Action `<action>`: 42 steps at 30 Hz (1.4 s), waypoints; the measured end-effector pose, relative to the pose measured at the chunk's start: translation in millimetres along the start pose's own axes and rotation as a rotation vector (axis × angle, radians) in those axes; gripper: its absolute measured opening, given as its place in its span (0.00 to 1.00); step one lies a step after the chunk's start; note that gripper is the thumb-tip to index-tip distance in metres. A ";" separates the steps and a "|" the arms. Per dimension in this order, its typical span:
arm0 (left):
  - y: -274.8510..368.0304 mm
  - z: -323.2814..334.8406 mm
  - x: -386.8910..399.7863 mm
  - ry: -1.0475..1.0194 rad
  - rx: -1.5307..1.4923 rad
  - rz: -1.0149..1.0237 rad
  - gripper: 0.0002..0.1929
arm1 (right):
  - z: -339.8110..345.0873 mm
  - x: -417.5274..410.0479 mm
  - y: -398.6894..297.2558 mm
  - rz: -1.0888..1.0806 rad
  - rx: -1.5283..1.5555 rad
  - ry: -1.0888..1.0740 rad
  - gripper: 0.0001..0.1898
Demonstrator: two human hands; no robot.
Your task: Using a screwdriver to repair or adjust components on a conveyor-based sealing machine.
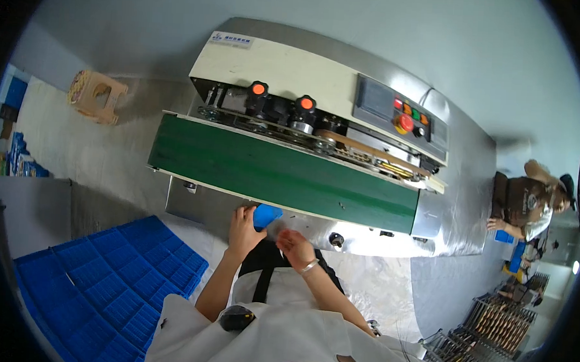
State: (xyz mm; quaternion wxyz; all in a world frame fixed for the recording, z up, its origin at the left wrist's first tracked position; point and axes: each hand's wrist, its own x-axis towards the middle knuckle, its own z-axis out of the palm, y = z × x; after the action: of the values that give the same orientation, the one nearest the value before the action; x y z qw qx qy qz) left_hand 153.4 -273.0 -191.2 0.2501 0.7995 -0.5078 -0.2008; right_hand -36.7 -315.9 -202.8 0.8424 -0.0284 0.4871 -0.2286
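My left hand grips a small blue object, perhaps a plastic container, by its left side. The hand is at the front edge of the steel table, just before the machine. Close on the right, my right hand is slightly blurred, its palm turned toward the blue object. Nothing shows in it, and a gap separates it from the blue object. Beyond both hands runs the green conveyor belt of a continuous band sealer. A few small dark specks lie on the belt and the steel.
Stacked blue plastic crates stand at lower left. A plastic stool is on the floor further back. Black knobs with orange caps and a red emergency-stop button project from the sealer. At right are a co-worker and wire racks.
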 end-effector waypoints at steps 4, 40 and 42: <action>4.1 3.6 -9.5 -0.033 -0.012 -0.030 0.35 | 20.7 19.3 48.0 -0.184 -0.298 0.131 0.15; -16.4 43.1 -48.0 -0.181 -1.744 -0.775 0.12 | 67.4 -1.8 27.9 -0.682 -1.887 0.395 0.28; -15.2 39.5 -47.2 -0.182 -1.756 -0.818 0.11 | 75.5 -4.2 27.4 -0.672 -1.932 0.380 0.26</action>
State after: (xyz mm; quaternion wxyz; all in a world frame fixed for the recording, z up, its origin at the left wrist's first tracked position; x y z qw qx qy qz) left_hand 122.4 -232.2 -228.6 0.6281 0.4244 0.1226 -0.6406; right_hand 34.3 -302.8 -167.2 0.2632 -0.7888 0.5543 0.0352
